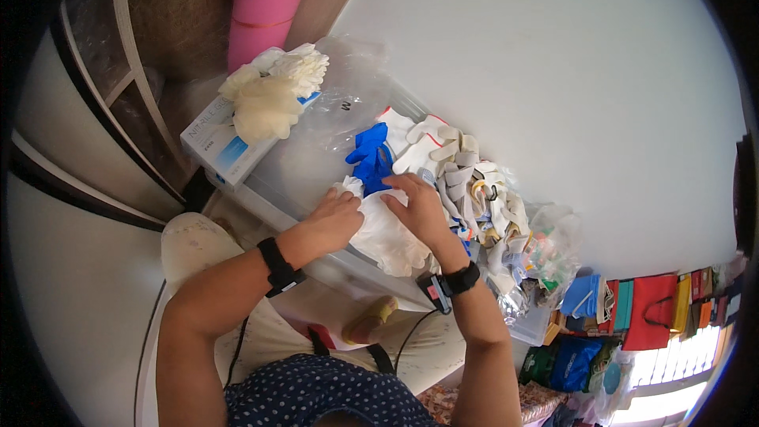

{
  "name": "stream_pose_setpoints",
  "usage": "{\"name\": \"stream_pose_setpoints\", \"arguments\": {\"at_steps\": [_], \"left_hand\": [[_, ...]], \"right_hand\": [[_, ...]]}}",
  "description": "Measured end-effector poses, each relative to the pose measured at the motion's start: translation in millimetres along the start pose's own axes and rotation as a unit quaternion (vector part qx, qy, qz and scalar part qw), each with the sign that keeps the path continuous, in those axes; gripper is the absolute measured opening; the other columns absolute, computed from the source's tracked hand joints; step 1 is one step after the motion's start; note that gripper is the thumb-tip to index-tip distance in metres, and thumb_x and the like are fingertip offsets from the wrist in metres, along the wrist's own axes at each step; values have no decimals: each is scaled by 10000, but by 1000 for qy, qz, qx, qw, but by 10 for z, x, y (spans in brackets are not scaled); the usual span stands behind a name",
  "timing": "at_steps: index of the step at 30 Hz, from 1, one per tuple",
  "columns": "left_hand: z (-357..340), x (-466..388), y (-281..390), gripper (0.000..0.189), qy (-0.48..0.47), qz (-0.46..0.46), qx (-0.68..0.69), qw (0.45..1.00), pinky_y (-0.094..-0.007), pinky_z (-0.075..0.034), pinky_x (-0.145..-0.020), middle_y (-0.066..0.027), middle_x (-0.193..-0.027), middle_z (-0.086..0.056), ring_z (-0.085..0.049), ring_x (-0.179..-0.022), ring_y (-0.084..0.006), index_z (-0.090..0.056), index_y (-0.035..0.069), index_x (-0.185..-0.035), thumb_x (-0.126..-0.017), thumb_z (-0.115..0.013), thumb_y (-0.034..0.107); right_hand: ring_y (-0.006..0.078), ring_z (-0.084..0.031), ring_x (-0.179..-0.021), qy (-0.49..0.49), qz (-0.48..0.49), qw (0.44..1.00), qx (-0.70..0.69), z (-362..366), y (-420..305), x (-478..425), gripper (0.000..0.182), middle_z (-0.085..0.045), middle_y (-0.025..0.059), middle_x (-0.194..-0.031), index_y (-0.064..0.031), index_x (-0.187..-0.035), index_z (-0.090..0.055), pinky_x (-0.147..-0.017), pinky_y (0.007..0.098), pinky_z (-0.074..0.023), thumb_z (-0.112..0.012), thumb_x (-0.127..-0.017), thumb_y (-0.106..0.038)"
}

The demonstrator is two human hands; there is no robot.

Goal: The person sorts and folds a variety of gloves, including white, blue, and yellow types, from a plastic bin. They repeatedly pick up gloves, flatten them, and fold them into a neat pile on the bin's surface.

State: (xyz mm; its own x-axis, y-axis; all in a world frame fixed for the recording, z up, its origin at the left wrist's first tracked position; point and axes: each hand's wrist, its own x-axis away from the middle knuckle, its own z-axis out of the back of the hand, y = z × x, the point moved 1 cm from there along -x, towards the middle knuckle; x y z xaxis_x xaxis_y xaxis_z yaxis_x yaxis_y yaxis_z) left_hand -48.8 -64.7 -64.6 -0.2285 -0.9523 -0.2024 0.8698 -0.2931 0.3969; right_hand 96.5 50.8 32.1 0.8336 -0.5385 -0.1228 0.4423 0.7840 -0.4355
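A stack of thin white gloves (388,231) lies on the bin in front of me. My left hand (333,220) has its fingers curled onto the left edge of the white gloves; its thumb is hidden. Over their upper right edge is my right hand (418,209), thumb and fingers apart, nothing visible between them. A crumpled blue glove (372,159) lies just beyond the fingertips of both hands. Past it are white knit gloves (418,136) with red cuffs. A heap of mixed work gloves (474,190) spreads to the right of my right hand.
A nitrile glove box (219,136) at the left bears cream gloves (270,107). Clear plastic bags (350,89) lie behind the bin's near rim (350,264). A pink roll (267,6) stands beyond. Plastic-bagged items (551,243) and a red bag (649,314) are at the right.
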Motion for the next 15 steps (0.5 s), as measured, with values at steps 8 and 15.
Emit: {"name": "stream_pose_setpoints", "arguments": {"at_steps": [8,15], "left_hand": [[96,-3,-14,229,-49,8,10,999,-516,-358,-1071,-81,-1140,-621,-493,-1210,-275,-709,53,-972,-769,-726,155],[88,-2,-23,228,-90,17,-12,996,-536,-358,-1064,-72,-1160,-628,-484,-1233,-264,-716,65,-984,-781,-712,167]], "right_hand": [[373,-656,-1073,-85,-138,986,41,-349,222,-607,820,-646,235,-1205,7,-1401,-429,-917,423,-525,-802,-797,-403],[373,-670,-986,-72,-146,983,90,-633,481,-698,579,-688,213,-1079,-28,-1265,-552,-836,436,-535,-762,-763,-224]]}}
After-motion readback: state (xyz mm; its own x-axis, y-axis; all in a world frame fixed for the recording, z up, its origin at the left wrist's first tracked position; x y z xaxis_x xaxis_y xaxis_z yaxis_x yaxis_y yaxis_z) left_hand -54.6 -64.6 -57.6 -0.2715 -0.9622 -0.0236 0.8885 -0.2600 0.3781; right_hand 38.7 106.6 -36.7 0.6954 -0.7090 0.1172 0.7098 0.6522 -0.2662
